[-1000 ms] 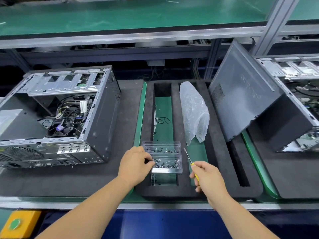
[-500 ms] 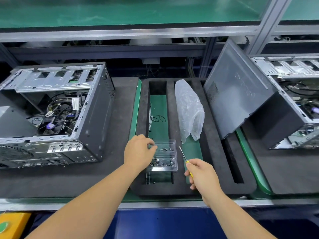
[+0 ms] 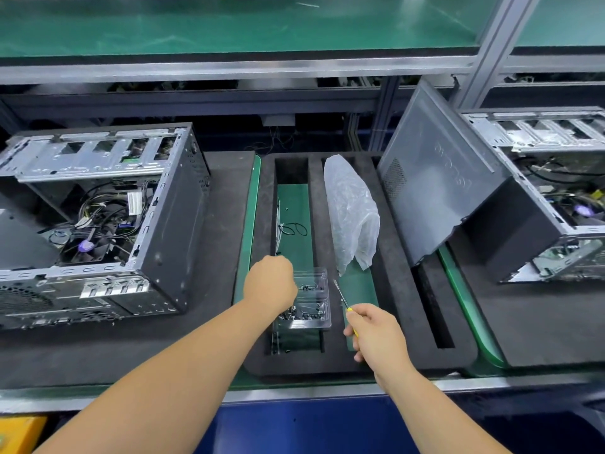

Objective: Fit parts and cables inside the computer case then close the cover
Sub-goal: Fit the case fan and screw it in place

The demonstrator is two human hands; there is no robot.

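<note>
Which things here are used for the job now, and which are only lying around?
In use: left hand at the clear screw tray; right hand gripping the screwdriver; open computer case; side cover.
Lying about: plastic bag; black cable loop; second case.

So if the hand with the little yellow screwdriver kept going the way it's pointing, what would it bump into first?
Probably the crumpled clear plastic bag. The right hand points the thin yellow-handled screwdriver up and slightly left, past the clear plastic screw tray beside it. Height is hard to judge, so it might pass over.
</note>
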